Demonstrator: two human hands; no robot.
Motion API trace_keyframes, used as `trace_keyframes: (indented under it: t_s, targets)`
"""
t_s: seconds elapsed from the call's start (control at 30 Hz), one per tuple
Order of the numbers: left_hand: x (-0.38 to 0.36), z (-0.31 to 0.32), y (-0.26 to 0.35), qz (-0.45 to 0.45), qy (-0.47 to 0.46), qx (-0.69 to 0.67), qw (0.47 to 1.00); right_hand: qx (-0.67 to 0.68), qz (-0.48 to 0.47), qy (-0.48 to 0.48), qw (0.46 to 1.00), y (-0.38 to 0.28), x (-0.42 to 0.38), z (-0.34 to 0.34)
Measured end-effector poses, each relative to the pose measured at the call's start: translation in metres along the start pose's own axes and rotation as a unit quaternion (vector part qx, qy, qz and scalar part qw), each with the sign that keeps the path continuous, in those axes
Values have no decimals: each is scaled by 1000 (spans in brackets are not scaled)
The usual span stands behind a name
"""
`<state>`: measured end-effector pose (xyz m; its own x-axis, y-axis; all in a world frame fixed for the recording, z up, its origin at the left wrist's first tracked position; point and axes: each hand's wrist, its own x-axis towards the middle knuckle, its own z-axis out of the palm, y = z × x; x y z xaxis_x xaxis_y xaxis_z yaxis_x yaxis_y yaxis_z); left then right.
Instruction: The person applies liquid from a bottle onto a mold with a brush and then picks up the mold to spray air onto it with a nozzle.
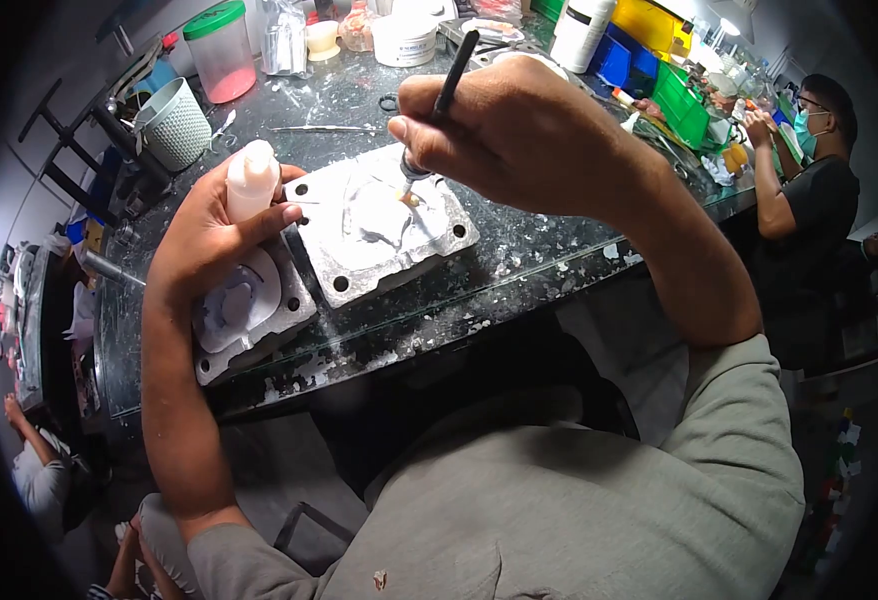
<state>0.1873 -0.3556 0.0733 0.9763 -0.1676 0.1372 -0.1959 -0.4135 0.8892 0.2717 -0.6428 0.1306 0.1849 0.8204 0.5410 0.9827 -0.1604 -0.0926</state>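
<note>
My left hand (204,235) grips a small white squeeze bottle (250,180) upright, resting over a grey metal mould half (249,315) with white plaster in it. My right hand (519,135) holds a thin black-handled brush (439,105), its tip touching the cavity of a second square metal mould plate (384,230) with bolt holes at its corners. Both plates lie on the dark speckled worktop near its front edge.
At the back stand a pink tub with a green lid (219,50), a perforated grey cup (172,125), white jars (404,40) and a white bottle (581,30). Green and blue bins (679,100) sit at right, where a masked person (809,170) works. Another person (39,470) is at lower left.
</note>
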Motion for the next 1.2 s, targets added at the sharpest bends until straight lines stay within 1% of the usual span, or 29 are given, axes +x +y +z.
trace_keyframes:
  t_s: [0.13,0.33,0.43,0.5,0.53,0.6,0.63,0.67,0.73,0.77,0.8,0.9,0.93,1.0,1.03,1.17,1.2]
  targets:
    - [0,1,1,-7,2,-8,1000,-12,-7,3,1000,-1,-2,-1]
    - [-1,3,7,-23,7,-1,1000,11,5,9,1000,-1,-8,0]
    - [0,1,3,-11,7,4,1000,5,13,2,1000,-2,-9,-2]
    - [0,3,6,-12,6,1,1000,-37,-35,100,994,-1,-10,-4]
    - [-1,3,7,-14,5,-2,1000,-35,-36,99,994,0,-11,-8]
    - [-2,2,7,-19,2,-3,1000,0,37,85,996,2,-20,-17]
    - [-1,1,7,-21,0,-3,1000,83,85,111,987,6,-28,-12]
    - [-1,1,6,-22,0,-5,1000,84,86,110,987,7,-36,-10]
    - [0,0,1,7,-4,4,1000,205,185,98,956,7,-50,-7]
    - [0,-1,0,10,1,20,1000,251,172,95,948,4,-55,-4]
    - [0,0,0,8,2,19,1000,253,172,93,948,1,-59,0]
    - [0,0,0,3,-1,12,1000,180,94,101,974,-6,-64,8]
    - [0,-1,-1,6,-1,10,1000,181,95,103,974,-8,-64,8]
    - [1,-2,-1,8,-3,9,1000,75,84,94,989,-14,-63,7]
    - [0,-2,0,6,-5,15,1000,53,77,103,990,-15,-61,8]
    - [0,-1,1,5,-3,21,1000,5,76,86,993,-13,-58,7]
    - [0,-1,2,6,-3,21,1000,14,53,140,989,-8,-58,11]
